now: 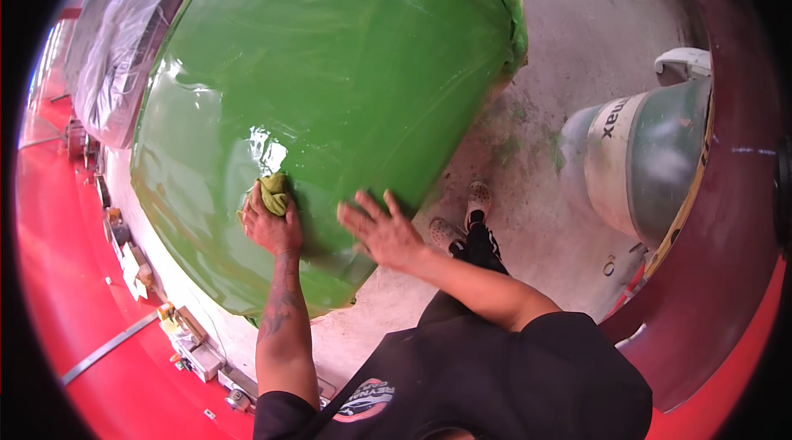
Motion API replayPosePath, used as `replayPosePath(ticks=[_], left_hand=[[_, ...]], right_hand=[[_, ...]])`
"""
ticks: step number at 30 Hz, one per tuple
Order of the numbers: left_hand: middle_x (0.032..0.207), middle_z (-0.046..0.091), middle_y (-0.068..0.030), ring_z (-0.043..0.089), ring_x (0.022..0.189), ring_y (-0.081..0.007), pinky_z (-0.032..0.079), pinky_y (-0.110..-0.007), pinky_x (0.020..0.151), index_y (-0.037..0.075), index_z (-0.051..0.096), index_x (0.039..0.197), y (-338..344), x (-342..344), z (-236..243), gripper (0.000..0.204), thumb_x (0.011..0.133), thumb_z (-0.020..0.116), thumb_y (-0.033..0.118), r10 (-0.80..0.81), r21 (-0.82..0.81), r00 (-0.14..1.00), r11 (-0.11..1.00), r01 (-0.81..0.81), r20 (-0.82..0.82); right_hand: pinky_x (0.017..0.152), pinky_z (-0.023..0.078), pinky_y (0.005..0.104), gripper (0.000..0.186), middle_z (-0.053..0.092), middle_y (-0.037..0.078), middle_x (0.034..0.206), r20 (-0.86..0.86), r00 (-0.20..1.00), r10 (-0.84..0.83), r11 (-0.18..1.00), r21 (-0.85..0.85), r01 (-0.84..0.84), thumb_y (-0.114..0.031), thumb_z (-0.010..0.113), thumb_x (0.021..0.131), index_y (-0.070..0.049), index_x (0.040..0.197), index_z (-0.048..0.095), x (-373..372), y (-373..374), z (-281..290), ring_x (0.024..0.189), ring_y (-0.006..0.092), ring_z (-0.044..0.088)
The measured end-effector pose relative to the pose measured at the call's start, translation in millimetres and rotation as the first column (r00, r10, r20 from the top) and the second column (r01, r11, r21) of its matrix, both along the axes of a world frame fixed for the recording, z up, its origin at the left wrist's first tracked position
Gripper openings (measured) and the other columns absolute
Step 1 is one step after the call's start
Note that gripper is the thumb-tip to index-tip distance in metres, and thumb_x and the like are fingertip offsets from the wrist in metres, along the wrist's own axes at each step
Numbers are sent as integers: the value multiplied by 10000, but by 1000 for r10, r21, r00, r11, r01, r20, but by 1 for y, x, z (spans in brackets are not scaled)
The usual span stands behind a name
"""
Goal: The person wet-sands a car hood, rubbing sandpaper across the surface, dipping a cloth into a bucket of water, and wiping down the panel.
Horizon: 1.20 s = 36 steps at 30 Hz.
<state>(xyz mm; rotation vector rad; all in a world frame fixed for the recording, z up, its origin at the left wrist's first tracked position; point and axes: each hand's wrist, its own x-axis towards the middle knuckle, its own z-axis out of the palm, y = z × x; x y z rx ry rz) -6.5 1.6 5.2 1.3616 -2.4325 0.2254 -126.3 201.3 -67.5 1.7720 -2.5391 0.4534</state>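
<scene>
A large glossy green car panel point(346, 85), shaped like a hood, lies in front of me with bright reflections and faint streaks on it. My left hand point(276, 232) presses a bunched yellow-green cloth point(273, 194) onto its near part, fingers closed around the fabric. To the right of it, my right hand point(384, 234) is over the panel's near right side, slightly blurred, with fingers spread and nothing in them. Whether that palm touches the surface, I cannot tell.
Crumpled green sheeting point(510, 7) hangs along the far right edge. On the right stand a large drum point(610, 160) and a dark red curved panel point(747, 192). A plastic-wrapped object point(132, 44) is at far left; small tools and boxes point(194, 345) line the red wall.
</scene>
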Motion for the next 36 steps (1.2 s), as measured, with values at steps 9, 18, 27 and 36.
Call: replayPosePath(ticks=[9, 18, 27, 36], left_hand=[[1281, 552, -107, 464, 1251, -313, 320, -492, 1075, 216, 482, 1374, -29, 27, -1, 688, 744, 701, 387, -11, 13, 1000, 1000, 11, -5], [1260, 539, -117, 476, 1223, -319, 312, -481, 1071, 227, 497, 1365, -28, 37, -6, 687, 725, 690, 389, -26, -1, 1000, 1000, 26, 6], [1268, 532, -102, 471, 1226, -310, 320, -491, 1047, 230, 511, 1344, -22, 23, 4, 687, 698, 697, 373, -43, 39, 995, 998, 47, -89], [1292, 514, -75, 451, 1260, -301, 292, -498, 1059, 249, 487, 1356, -20, 35, 7, 738, 666, 714, 382, 4, 92, 998, 996, 1, -57]], right_hand=[[1152, 117, 626, 635, 212, 20, 1599, 29, 919, -392, 919, 49, 391, -498, 312, 1001, -150, 1527, 243, -235, -46, 31, 1471, 332, 165], [1148, 154, 615, 691, 171, 57, 1609, 229, 932, 282, 955, 24, -295, -516, 424, 958, -152, 1525, 268, -21, -32, 38, 1468, 344, 172], [1162, 160, 570, 610, 217, 71, 1597, -73, 964, -254, 952, 155, 262, -446, 326, 1006, -116, 1516, 267, -226, -123, 54, 1458, 297, 227], [1144, 129, 631, 725, 123, 37, 1621, 47, 936, 349, 899, 264, -349, -522, 418, 961, -155, 1543, 187, -64, -41, 48, 1479, 300, 157]])
